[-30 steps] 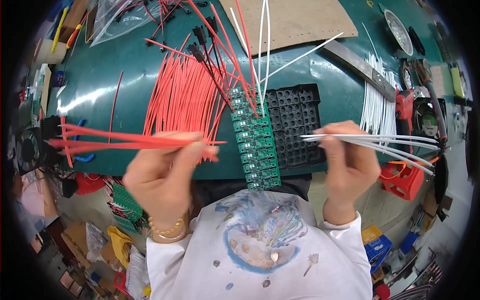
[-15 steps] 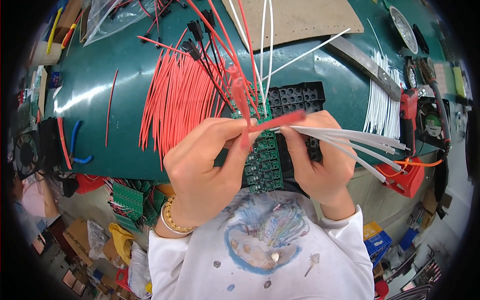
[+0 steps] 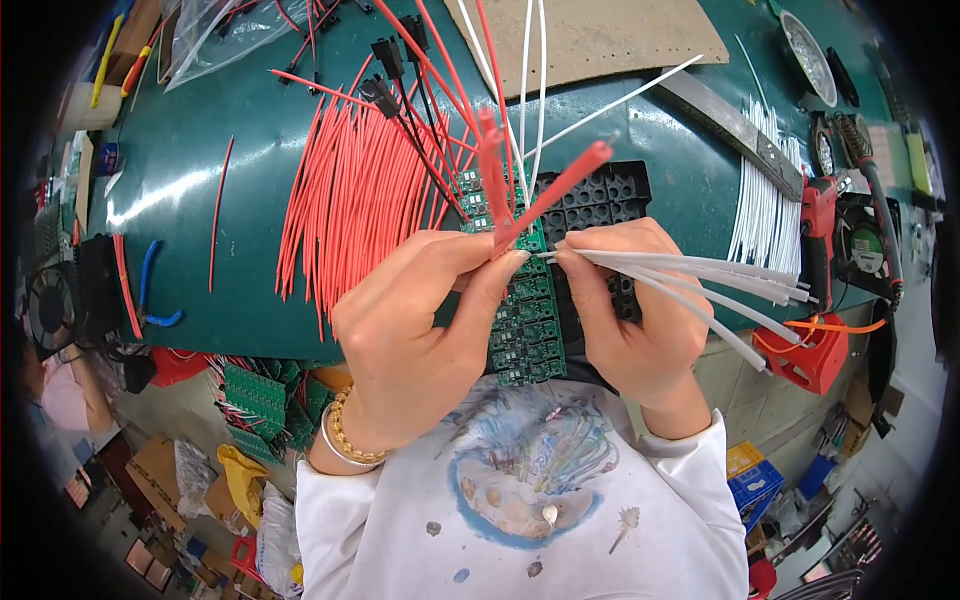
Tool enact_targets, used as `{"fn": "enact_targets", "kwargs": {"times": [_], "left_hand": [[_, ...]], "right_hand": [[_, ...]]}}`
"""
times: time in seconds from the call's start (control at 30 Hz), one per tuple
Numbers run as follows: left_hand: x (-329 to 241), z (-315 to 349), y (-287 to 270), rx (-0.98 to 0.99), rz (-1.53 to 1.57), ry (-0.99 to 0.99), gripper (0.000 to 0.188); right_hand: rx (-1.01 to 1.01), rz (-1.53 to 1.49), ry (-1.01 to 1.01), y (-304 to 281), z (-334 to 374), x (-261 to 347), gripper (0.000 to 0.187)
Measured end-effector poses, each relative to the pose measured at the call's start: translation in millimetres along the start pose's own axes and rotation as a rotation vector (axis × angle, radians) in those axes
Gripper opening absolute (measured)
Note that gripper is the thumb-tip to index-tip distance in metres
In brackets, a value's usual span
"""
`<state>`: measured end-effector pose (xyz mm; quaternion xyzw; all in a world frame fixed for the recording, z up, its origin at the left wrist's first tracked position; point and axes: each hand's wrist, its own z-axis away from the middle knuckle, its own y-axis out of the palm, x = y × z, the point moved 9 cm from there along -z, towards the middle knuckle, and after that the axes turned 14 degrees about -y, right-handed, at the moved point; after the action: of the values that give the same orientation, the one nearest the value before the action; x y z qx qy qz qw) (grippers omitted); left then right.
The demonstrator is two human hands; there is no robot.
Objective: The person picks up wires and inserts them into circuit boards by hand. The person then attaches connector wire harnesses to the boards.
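Between thumb and fingers, my left hand pinches several red wires, whose upper ends fan out and blur. My right hand pinches a small bundle of white wires that spread to the right, their tips poking out toward my left thumb. Both hands are over a green circuit board panel, long and narrow, full of small repeated boards. Red, white and black wires rise from its far part, some ending in black connectors. Under the panel lies a black tray with round holes.
A large pile of loose red wires covers the table left of the panel. White wires lie at the right beside a metal bar. Farther right are a soldering iron and a red holder. Blue-handled pliers lie left.
The red wires in my left hand have tilted, their right-hand ends swinging upward. My right hand has shifted very slightly, still pinching the white wires.
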<state>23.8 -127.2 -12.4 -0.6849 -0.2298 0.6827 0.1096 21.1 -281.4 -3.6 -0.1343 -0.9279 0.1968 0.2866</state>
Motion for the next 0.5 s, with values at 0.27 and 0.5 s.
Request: {"fn": "enact_targets", "kwargs": {"times": [0.27, 0.5], "left_hand": [[-10, -2, 1, 0.011, -0.065, 0.098, 0.010], [3, 0, -6, 0.009, 0.064, -0.018, 0.011]], "right_hand": [[0.043, 0.058, -0.025, 5, -5, 3, 0.026], [0.048, 0.068, 0.077, 0, -4, 1, 0.022]]}}
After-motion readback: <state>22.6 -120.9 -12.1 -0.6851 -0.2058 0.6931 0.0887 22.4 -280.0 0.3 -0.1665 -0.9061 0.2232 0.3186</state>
